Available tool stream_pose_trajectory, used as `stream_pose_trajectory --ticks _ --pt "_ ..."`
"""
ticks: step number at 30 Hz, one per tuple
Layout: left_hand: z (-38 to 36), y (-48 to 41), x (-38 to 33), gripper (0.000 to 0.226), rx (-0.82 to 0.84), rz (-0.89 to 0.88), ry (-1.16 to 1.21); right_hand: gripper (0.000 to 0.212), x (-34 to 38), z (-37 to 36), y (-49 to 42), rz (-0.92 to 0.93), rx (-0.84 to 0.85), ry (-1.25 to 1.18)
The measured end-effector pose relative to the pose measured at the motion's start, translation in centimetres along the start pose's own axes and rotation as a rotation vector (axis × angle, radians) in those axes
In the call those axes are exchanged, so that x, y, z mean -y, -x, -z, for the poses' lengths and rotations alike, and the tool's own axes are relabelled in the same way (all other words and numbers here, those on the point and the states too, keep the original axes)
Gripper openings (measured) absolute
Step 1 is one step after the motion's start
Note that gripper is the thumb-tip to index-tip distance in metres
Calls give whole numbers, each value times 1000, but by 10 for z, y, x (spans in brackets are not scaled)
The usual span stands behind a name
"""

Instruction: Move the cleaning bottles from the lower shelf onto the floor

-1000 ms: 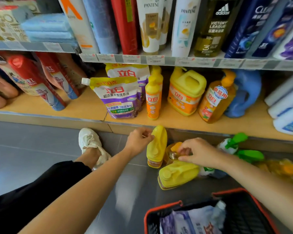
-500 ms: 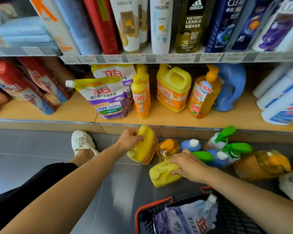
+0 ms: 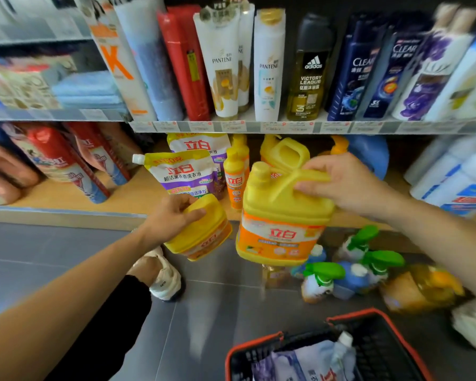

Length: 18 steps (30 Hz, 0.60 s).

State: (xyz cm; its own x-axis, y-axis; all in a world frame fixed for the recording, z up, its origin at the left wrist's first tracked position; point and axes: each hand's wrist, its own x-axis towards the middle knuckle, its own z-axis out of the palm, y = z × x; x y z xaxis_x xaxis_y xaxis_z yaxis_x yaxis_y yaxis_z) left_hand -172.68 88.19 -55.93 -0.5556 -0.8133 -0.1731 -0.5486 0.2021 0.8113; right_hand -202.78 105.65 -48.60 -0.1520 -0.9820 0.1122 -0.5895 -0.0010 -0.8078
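Landmark is the lower shelf (image 3: 66, 198), a pale wood-look board with a metal front lip. Far left on it: glossy red-capped bottles (image 3: 52, 158) leaning, not involved. Above the lip near mid-frame, the left hand (image 3: 173, 215) is clamped over the top of a small yellow jug (image 3: 199, 229), fingers curled round its cap end, jug tilted and in the air just off the shelf front. On the board behind it: a soft printed refill pouch (image 3: 186, 174) with a white spout and a slim orange squeeze bottle (image 3: 235, 180), both upright. Right of that the right hand (image 3: 341, 182) is closed round the moulded handle of a big yellow jug (image 3: 280, 215), hard smooth plastic with an orange wrap label, hanging clear of the shelf and above the floor. Another yellow jug (image 3: 285, 152) stands on the board right behind it. Below the shelf front, to the right, green-trigger spray bottles (image 3: 349, 268) and amber bottles (image 3: 421, 290) lie crowded on the grey tile floor (image 3: 52, 257), touching each other. Risks, my read: the big jug looks heavy for a one-handed carry and could swing into the squeeze bottle; setting either jug down onto that pile could roll the rounded sprayers; slick tile won't stop them. A red-rimmed basket (image 3: 368, 320) sits nearest the camera, well off the shelf.
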Motion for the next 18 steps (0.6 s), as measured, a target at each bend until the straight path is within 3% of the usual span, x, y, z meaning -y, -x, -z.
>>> stream_pose_trajectory --ticks 4,9,13,18 --pt "9 5 -19 12 -13 -69 -80 9 12 19 -40 -11 -118 114" --pt "8 4 -41 10 36 -140 -144 27 -33 -21 -84 -110 -82 348" --pt "0 -3 -49 17 124 -157 -140 47 -80 -48 -92 -248 -205 258" --pt "-16 -20 -63 23 165 -171 -210 44 -101 -46 -90 -180 -293 176"
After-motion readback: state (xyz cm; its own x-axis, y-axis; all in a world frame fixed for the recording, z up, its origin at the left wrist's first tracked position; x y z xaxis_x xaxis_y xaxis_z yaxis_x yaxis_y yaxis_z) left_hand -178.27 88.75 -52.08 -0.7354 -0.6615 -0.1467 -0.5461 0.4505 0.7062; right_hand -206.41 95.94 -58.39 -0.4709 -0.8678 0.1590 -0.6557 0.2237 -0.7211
